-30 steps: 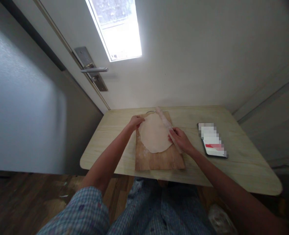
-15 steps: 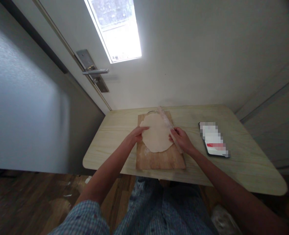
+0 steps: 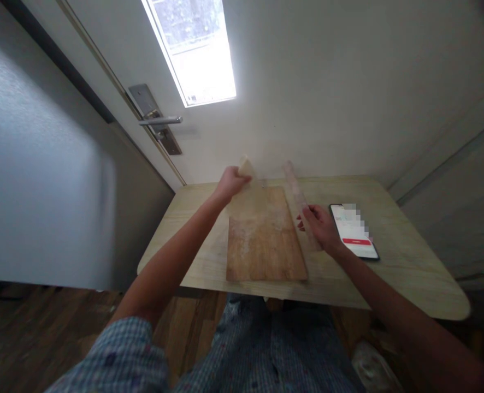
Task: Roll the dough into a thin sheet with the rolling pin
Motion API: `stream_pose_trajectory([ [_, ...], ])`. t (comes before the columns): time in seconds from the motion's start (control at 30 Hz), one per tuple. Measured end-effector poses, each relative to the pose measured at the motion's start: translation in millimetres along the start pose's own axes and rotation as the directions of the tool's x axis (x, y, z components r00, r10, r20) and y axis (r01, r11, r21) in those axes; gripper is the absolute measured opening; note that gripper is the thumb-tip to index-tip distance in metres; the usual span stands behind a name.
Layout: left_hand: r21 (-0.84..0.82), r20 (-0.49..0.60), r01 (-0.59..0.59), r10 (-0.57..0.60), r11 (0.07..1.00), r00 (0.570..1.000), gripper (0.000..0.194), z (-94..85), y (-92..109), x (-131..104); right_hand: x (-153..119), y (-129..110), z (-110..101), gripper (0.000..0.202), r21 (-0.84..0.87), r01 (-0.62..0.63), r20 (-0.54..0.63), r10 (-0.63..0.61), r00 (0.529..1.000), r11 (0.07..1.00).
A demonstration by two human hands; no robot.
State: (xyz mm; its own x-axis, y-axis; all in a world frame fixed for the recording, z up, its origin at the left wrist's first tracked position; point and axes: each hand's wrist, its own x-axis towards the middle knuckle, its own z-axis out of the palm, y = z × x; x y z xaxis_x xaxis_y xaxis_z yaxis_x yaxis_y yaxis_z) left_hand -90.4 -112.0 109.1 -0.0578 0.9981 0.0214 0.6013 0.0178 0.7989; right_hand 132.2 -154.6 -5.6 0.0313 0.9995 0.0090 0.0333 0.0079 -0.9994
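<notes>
My left hand (image 3: 232, 183) is closed on the edge of a thin, pale sheet of dough (image 3: 248, 194), lifted over the far part of a wooden cutting board (image 3: 264, 254). The dough hangs from my fingers and is smeared by motion. Flour marks show on the bare near part of the board. To the right of the board, my right hand (image 3: 319, 222) grips a pale rolling pin (image 3: 295, 185), tilted with its far end to the upper left. The pin is held off the board.
A phone (image 3: 354, 232) with a lit screen lies on the light wooden table (image 3: 406, 273), right of my right hand. Behind the table stands a white door with a metal handle (image 3: 162, 120) and a bright window pane (image 3: 201, 65).
The dough, which lay flat on the board, has been lifted by my left hand, up and away. My right hand has moved right with the rolling pin, off the board.
</notes>
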Motion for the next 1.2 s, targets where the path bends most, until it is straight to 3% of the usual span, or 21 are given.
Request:
stream_pose_trajectory([
  [0.03, 0.167, -0.056, -0.077, 0.088, 0.983, 0.995, 0.012, -4.8, 10, -3, 1, -1, -4, 0.048, -0.001, 0.002, -0.011, -0.002, 1.000, 1.000],
  [0.1, 0.451, -0.028, -0.222, 0.263, 0.864, 0.965, 0.017, -6.3, 22, -15, 1, -1, -10, 0.047, -0.009, 0.005, -0.036, -0.005, 0.999, 1.000],
  [0.17, 0.604, 0.093, -0.348, 0.370, 0.717, 0.924, 0.024, 5.1, 19, -35, 1, 2, -13, 0.047, -0.016, -0.002, -0.053, 0.001, 0.999, 1.000],
  [0.23, 0.691, 0.228, -0.399, 0.342, 0.603, 0.912, 0.029, 26.4, 0, -58, 0, 6, -15, 0.047, -0.026, -0.016, -0.056, 0.014, 0.998, 1.000],
  [0.33, 0.650, 0.473, -0.568, 0.317, 0.505, 0.822, 0.041, 58.8, -46, -87, -1, 13, -17, 0.049, -0.039, -0.041, -0.059, 0.038, 0.998, 0.998],
  [0.4, 0.596, 0.572, -0.628, 0.284, 0.501, 0.770, 0.051, 69.1, -70, -96, -1, 17, -18, 0.049, -0.038, -0.065, -0.059, 0.062, 0.996, 0.997],
  [0.47, 0.530, 0.637, -0.655, 0.258, 0.538, 0.727, 0.068, 68.7, -80, -96, -1, 18, -19, 0.049, -0.045, -0.079, -0.054, 0.076, 0.996, 0.996],
  [0.53, 0.480, 0.675, -0.658, 0.234, 0.579, 0.699, 0.072, 63.7, -78, -91, 0, 18, -19, 0.049, -0.068, -0.075, -0.042, 0.072, 0.997, 0.995],
  [0.6, 0.481, 0.652, -0.641, 0.245, 0.598, 0.718, 0.067, 61.8, -72, -82, 1, 17, -17, 0.049, -0.097, -0.062, -0.029, 0.060, 0.998, 0.993],
  [0.73, 0.619, 0.389, -0.498, 0.313, 0.607, 0.866, 0.057, 78.4, -73, -69, 4, 17, -11, 0.044, -0.181, 0.005, 0.019, -0.002, 1.000, 0.983],
  [0.8, 0.670, 0.286, -0.417, 0.305, 0.615, 0.908, 0.054, 89.8, -79, -67, 6, 17, -8, 0.038, -0.268, 0.060, 0.059, -0.046, 0.997, 0.961],
  [0.9, 0.686, 0.248, -0.397, 0.317, 0.610, 0.916, 0.054, 98.8, -87, -68, 9, 13, -3, 0.027, -0.458, 0.165, 0.138, -0.114, 0.984, 0.873],
  [1.0, 0.682, 0.236, -0.401, 0.334, 0.612, 0.912, 0.054, 99.7, -88, -75, 12, 5, 5, 0.023, -0.656, 0.299, 0.251, -0.173, 0.952, 0.693],
  [1.1, 0.669, 0.239, -0.409, 0.342, 0.620, 0.909, 0.056, 99.2, -87, -88, 15, -1, 16, 0.024, -0.749, 0.454, 0.395, -0.225, 0.891, 0.482],
  [1.2, 0.615, 0.296, -0.463, 0.358, 0.638, 0.886, 0.059, 94.9, -89, -107, 17, -4, 27, 0.026, -0.724, 0.598, 0.532, -0.274, 0.801, 0.344],
])
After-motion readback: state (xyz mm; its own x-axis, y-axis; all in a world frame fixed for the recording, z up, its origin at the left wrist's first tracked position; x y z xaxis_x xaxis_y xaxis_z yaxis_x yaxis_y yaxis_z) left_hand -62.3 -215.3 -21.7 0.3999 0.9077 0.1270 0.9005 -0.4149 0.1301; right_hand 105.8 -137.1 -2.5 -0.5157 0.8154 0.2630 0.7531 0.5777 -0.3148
